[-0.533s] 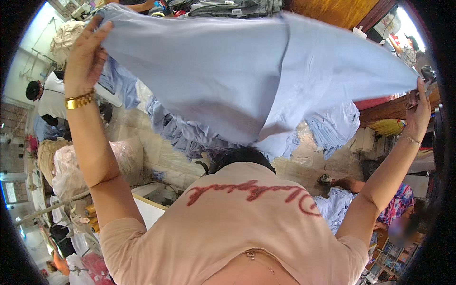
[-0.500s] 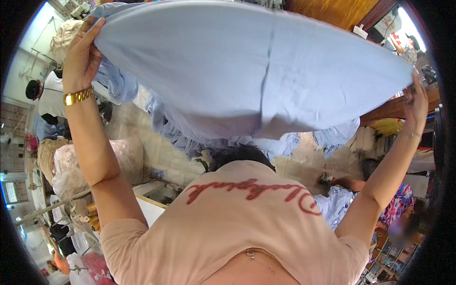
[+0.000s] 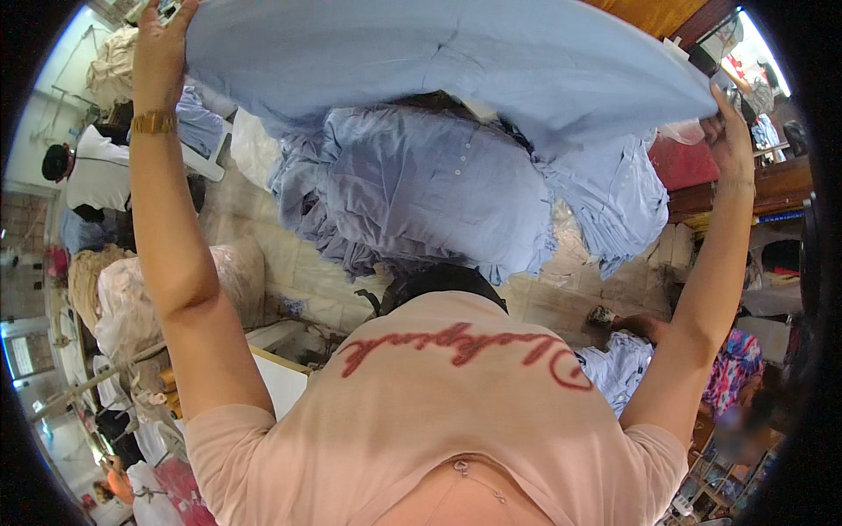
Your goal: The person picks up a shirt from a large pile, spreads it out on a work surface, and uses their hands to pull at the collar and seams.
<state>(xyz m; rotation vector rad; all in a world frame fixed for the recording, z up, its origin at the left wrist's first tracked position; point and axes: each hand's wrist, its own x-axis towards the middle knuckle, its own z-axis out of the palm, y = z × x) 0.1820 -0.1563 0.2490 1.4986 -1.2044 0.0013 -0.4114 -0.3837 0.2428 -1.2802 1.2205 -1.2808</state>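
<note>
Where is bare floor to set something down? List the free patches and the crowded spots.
Free: tiled floor between the blue garment pile and the pale sack; another strip right of the pile, beside the wooden bench. Crowded: the pile itself, and the left edge. Both hands hold the spread blue cloth overhead.

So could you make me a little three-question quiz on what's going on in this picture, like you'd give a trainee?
1. True or false: both hands hold the light blue cloth spread out, one at each end.
2. Which wrist wears the gold bracelet? A) the left B) the right C) neither
3. Fill in: below the spread cloth lies a heap of blue ____, one showing a row of buttons.

Key
1. True: the left hand has a grip on one end, the right hand on the other.
2. A
3. Shirts
</note>
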